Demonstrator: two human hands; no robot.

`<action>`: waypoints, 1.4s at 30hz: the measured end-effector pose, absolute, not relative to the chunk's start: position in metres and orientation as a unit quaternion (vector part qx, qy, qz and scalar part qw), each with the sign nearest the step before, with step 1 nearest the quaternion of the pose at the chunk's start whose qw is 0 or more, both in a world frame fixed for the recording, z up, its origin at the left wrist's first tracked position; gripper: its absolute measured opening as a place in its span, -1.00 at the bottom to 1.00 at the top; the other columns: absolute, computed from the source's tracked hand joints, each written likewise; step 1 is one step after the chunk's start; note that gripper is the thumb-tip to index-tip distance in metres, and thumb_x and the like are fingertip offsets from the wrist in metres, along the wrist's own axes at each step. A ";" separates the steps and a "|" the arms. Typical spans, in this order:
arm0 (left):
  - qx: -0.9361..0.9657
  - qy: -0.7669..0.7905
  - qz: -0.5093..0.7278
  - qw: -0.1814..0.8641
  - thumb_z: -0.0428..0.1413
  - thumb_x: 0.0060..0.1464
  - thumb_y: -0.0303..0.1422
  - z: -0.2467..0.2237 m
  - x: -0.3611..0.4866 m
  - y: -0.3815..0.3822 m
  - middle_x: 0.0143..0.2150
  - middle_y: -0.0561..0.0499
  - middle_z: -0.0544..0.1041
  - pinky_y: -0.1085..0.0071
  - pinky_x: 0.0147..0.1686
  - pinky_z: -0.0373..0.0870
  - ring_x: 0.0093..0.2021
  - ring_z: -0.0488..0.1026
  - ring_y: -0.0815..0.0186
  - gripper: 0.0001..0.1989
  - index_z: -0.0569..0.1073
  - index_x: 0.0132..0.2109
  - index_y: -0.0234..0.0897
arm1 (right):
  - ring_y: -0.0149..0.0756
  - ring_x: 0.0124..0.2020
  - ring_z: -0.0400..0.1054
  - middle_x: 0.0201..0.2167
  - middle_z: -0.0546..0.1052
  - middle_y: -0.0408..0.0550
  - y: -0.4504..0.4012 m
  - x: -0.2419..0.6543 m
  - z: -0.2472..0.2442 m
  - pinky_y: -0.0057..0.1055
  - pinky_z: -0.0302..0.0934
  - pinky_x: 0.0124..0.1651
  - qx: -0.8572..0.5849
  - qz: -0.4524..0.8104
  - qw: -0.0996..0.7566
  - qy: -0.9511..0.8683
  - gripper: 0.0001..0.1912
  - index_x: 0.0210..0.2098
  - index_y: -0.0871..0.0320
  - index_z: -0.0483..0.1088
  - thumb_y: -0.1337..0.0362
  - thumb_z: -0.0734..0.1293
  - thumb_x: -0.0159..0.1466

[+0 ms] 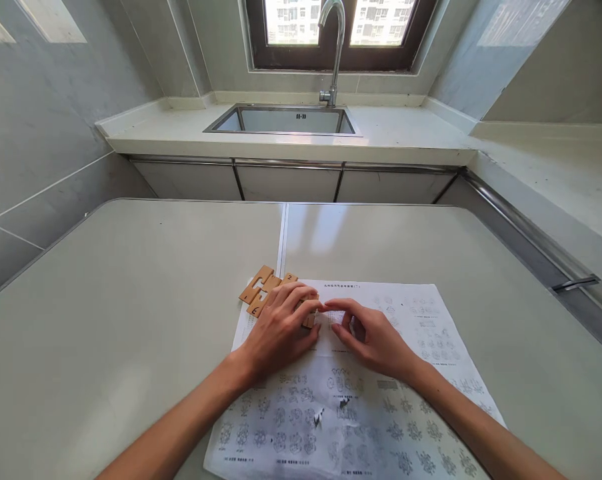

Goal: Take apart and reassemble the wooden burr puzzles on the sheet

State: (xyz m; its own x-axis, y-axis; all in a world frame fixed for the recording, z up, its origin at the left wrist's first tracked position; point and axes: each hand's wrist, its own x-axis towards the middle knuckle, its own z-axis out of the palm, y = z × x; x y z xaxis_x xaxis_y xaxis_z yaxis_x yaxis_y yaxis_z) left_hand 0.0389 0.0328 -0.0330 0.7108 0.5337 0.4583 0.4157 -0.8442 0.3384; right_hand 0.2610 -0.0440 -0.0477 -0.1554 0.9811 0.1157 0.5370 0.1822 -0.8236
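Flat wooden puzzle pieces (259,283), notched and marked with numbers, lie at the upper left corner of a printed paper sheet (411,313). My left hand (281,323) curls over their right side. Between its thumb and fingers a wooden piece (309,320) shows in part; the rest is covered by the hand. My right hand (373,333) is just to the right, index finger stretched out to the left hand's fingertips. Its thumb stands apart from that finger, and I see nothing held there.
The sheet, with rows of small line diagrams and two small torn spots, lies on a pale table (131,320) with a seam (283,233). Beyond the table's far edge is a white counter (405,130) with a sink (291,120) and a tall faucet (337,53) below a window.
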 end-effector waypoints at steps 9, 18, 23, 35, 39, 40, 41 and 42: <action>0.906 0.284 0.309 0.057 0.14 0.23 -0.55 -0.035 0.039 0.033 0.08 -0.13 0.58 0.03 0.20 0.44 0.22 0.46 0.02 -0.73 0.43 0.03 -0.20 | -0.39 -0.58 0.21 -0.49 0.42 -0.26 -0.043 0.259 -0.046 -0.40 0.17 -0.42 -0.558 0.317 0.346 -0.684 -0.72 0.10 0.02 0.47 0.31 0.30 0.42; 0.950 0.141 0.261 0.095 0.06 0.29 -0.51 -0.039 0.045 0.009 -0.35 0.10 0.67 0.39 -0.46 0.40 -0.47 0.58 0.31 -0.83 0.44 -0.02 -0.23 | -0.37 -0.49 0.33 -0.36 0.56 -0.15 -0.042 0.259 -0.051 -0.42 0.23 -0.37 -0.545 0.287 0.365 -0.698 -0.87 -0.12 0.04 0.51 0.30 0.30 0.45; 0.969 0.140 0.171 0.112 0.08 0.28 -0.46 -0.046 0.046 0.003 -0.37 0.07 0.67 0.38 -0.48 0.36 -0.45 0.61 0.26 -0.88 0.51 -0.12 -0.24 | -0.36 -0.49 0.35 -0.38 0.56 -0.14 -0.041 0.259 -0.052 -0.41 0.25 -0.37 -0.545 0.270 0.366 -0.704 -0.86 -0.14 0.06 0.50 0.36 0.29 0.43; 0.967 0.151 0.155 0.133 0.06 0.30 -0.47 -0.043 0.046 0.006 -0.34 0.05 0.66 0.40 -0.49 0.27 -0.43 0.59 0.30 -0.87 0.51 -0.16 -0.24 | -0.34 -0.46 0.38 -0.36 0.59 -0.14 -0.041 0.258 -0.050 -0.41 0.27 -0.35 -0.550 0.272 0.359 -0.704 -0.85 -0.14 0.05 0.51 0.36 0.29 0.42; 0.968 0.150 0.154 0.131 0.06 0.30 -0.47 -0.042 0.046 0.006 -0.34 0.07 0.66 0.39 -0.50 0.26 -0.44 0.58 0.30 -0.87 0.51 -0.16 -0.24 | -0.34 -0.47 0.37 -0.37 0.59 -0.14 -0.040 0.258 -0.050 -0.40 0.26 -0.36 -0.550 0.272 0.359 -0.703 -0.85 -0.15 0.05 0.51 0.36 0.29 0.43; 0.968 0.151 0.153 0.131 0.06 0.29 -0.47 -0.042 0.046 0.006 -0.35 0.07 0.66 0.39 -0.50 0.26 -0.44 0.58 0.30 -0.87 0.51 -0.16 -0.24 | -0.34 -0.47 0.37 -0.37 0.59 -0.14 -0.041 0.258 -0.051 -0.40 0.26 -0.36 -0.550 0.273 0.359 -0.703 -0.85 -0.15 0.05 0.51 0.35 0.29 0.43; 0.968 0.151 0.153 0.131 0.06 0.29 -0.47 -0.041 0.046 0.006 -0.35 0.07 0.66 0.39 -0.50 0.26 -0.43 0.58 0.30 -0.87 0.51 -0.16 -0.23 | -0.34 -0.47 0.37 -0.36 0.59 -0.14 -0.041 0.258 -0.051 -0.40 0.25 -0.36 -0.550 0.274 0.358 -0.703 -0.85 -0.15 0.05 0.51 0.35 0.29 0.43; 0.968 0.151 0.152 0.132 0.05 0.29 -0.47 -0.041 0.046 0.006 -0.35 0.07 0.65 0.39 -0.50 0.27 -0.43 0.58 0.30 -0.87 0.51 -0.16 -0.24 | -0.34 -0.47 0.37 -0.36 0.59 -0.15 -0.041 0.258 -0.051 -0.40 0.25 -0.36 -0.550 0.276 0.358 -0.702 -0.86 -0.14 0.05 0.51 0.35 0.29 0.42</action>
State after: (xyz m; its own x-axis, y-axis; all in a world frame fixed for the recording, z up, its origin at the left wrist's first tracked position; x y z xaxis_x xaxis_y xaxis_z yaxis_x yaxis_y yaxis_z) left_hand 0.0460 0.0063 -0.0411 0.9083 0.3318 0.2548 0.2516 -0.9198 0.3010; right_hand 0.2581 -0.0407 -0.0511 -0.1388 0.9701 0.1993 0.5759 0.2428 -0.7806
